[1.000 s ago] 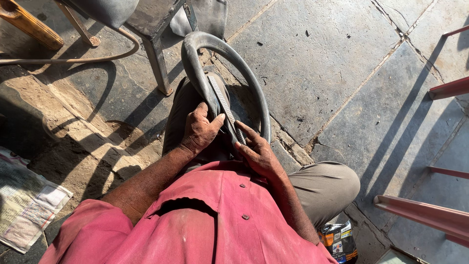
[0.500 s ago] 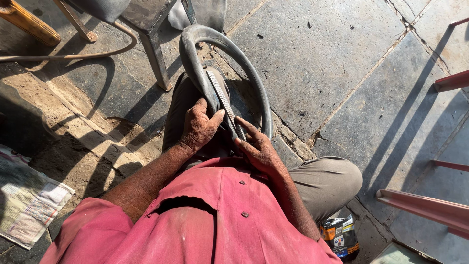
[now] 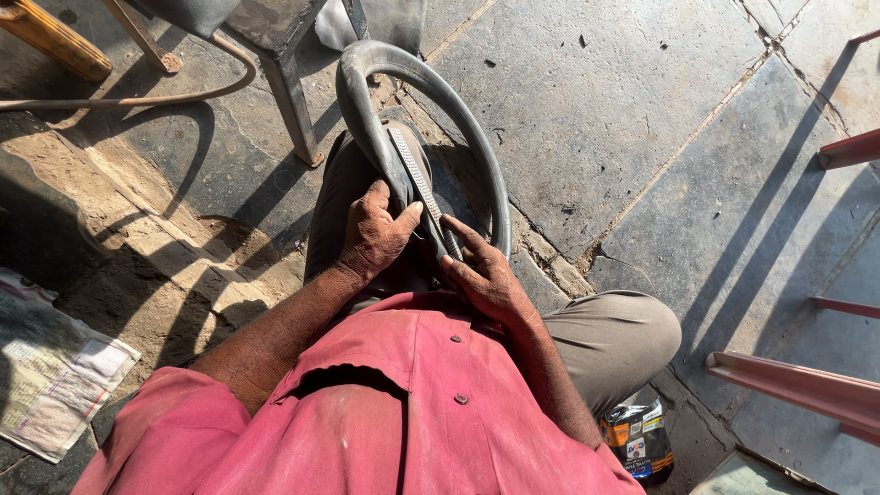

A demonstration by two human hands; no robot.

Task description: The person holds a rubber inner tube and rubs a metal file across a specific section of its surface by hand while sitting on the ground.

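The left hand (image 3: 376,234) is gripping the tube (image 3: 477,151) while the right hand (image 3: 486,275) is holding a file (image 3: 423,191), which could slip and gouge the rubber.

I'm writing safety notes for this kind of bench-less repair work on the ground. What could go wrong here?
The rasp-like strip lies across the rubber tube close to the right hand fingertips; a slip might scrape them. The left hand only pinches the tube on the knee, so it may twist loose.
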